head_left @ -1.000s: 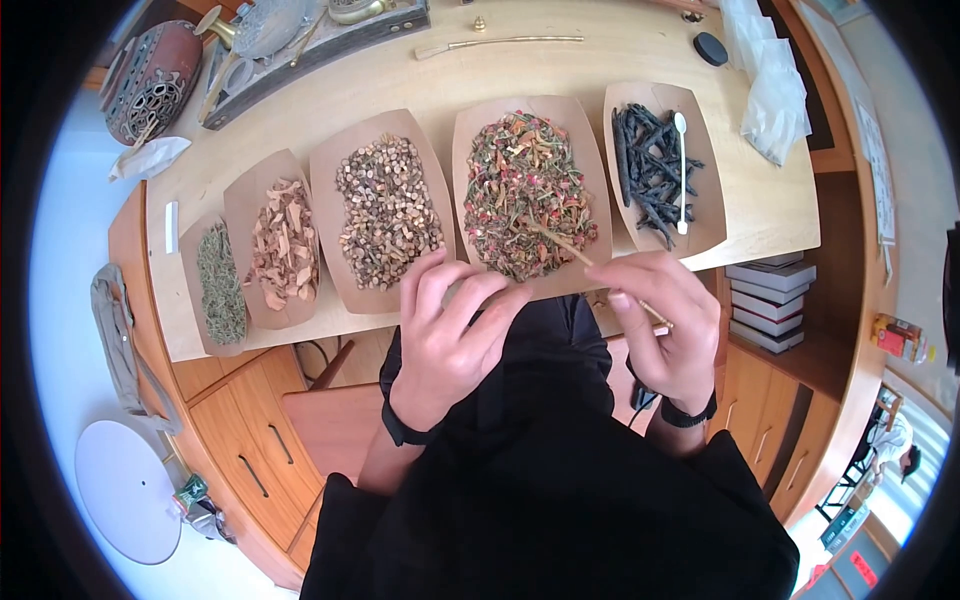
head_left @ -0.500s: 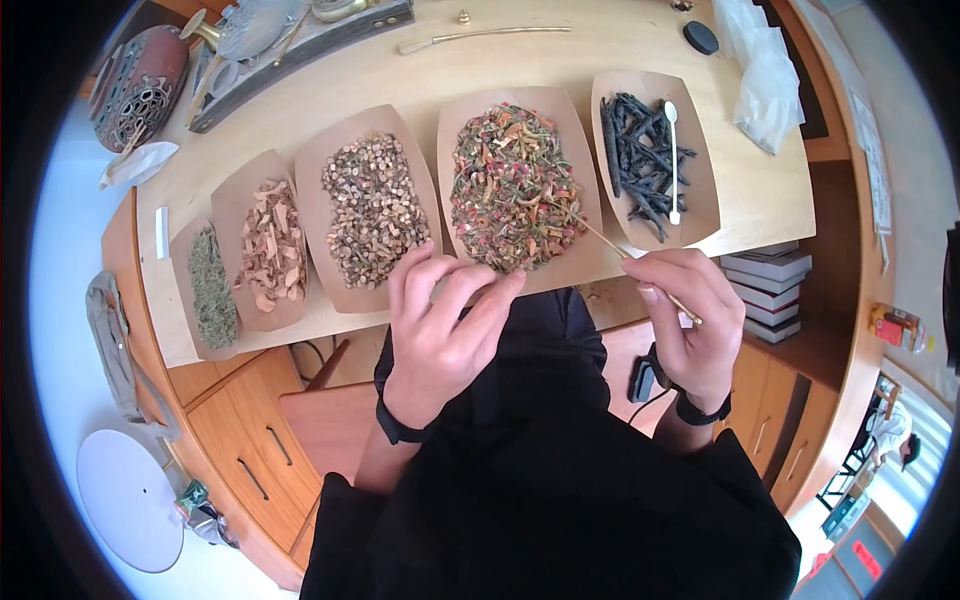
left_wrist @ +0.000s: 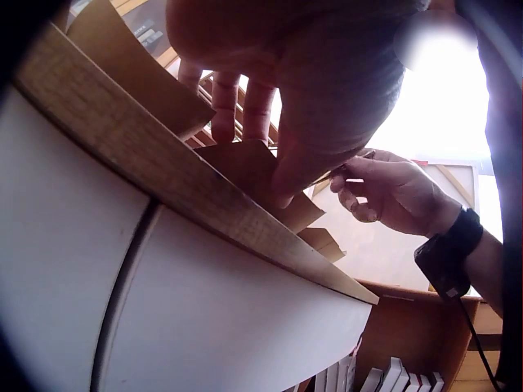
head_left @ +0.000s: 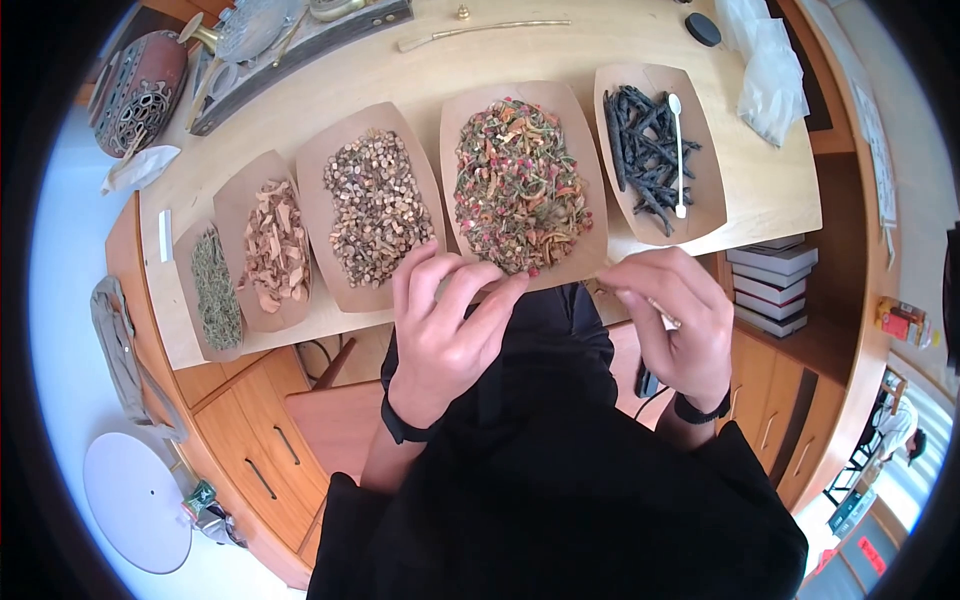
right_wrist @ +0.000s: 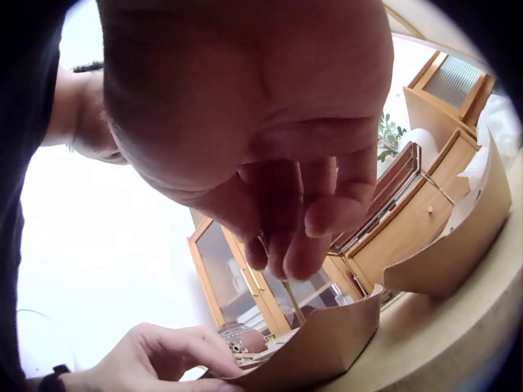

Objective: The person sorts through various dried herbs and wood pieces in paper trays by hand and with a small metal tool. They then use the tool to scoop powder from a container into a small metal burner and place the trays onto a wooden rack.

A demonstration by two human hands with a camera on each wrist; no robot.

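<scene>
My right hand [head_left: 675,315] pinches a slender brass-coloured stick [right_wrist: 292,299] between thumb and fingers. It hovers by the near right corner of a brown paper tray [head_left: 592,255] heaped with mixed dried herbs and petals [head_left: 520,190]. In the right wrist view the stick points down at that tray's rim; the head view shows mostly its back end. My left hand [head_left: 447,325] grips the same tray's near rim, fingers over the edge and thumb outside in the left wrist view. Its other fingertips lie beside the tray of chopped stems [head_left: 380,205].
Trays of reddish bark chips [head_left: 277,240] and grey-green herb [head_left: 218,290] stand at left. Dark twigs [head_left: 645,150] with a small white spoon [head_left: 680,165] fill the right tray. Behind lie a brass-handled brush [head_left: 480,35], a black lid [head_left: 702,29] and plastic bags [head_left: 775,90].
The stick's tip was in the herb mix, then moved right to the tray's edge; now my right hand is close to the near right corner. The left hand stays at the rim.
</scene>
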